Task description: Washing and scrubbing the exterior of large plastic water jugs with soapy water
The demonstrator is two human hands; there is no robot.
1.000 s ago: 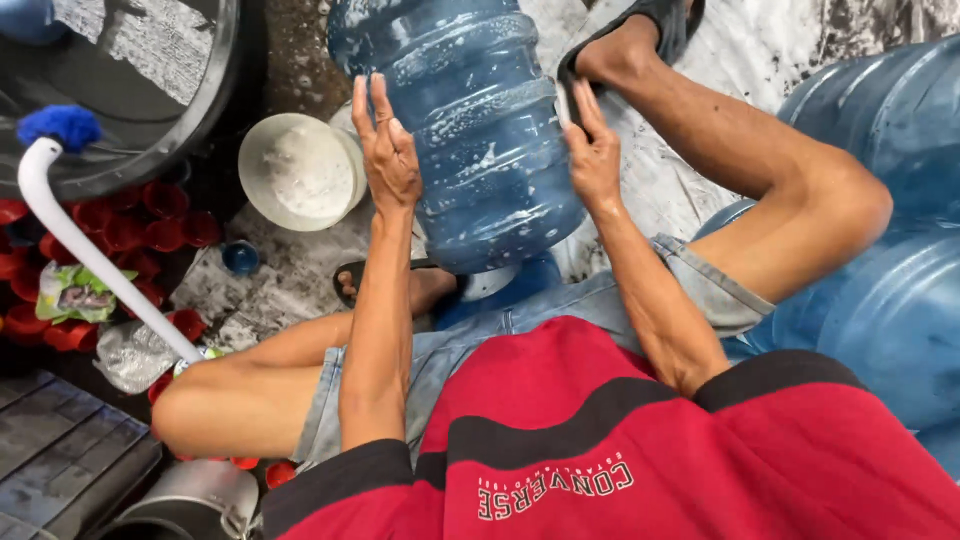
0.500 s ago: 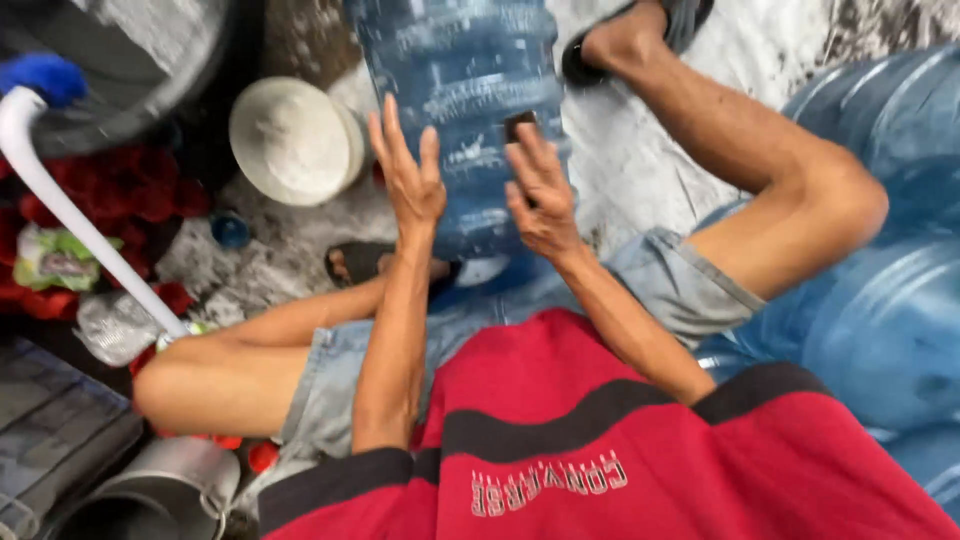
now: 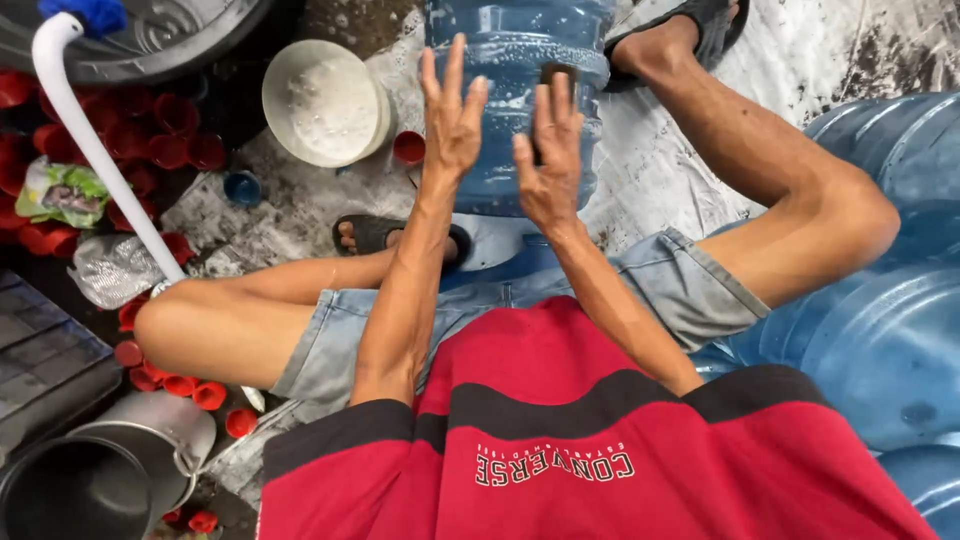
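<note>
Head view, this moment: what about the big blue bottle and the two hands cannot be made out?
- Blue water bottle: its top is cut off by the upper frame edge; its base is hidden behind the forearms.
- Left hand: fingers spread; palm contact with the bottle is not visible.
- Right hand: a dark object at its fingertips is too small to identify.

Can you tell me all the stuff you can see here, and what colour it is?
water jug: one, blue, upright between the legs
more water jugs: several, blue, at right
bottle caps: many, red, left floor
bowl: one, white, top left
pipe: one, white, at left
metal pot: one, grey, bottom left
sandals: two, dark, on the feet
left hand: open, on jug
right hand: open, on jug
</note>
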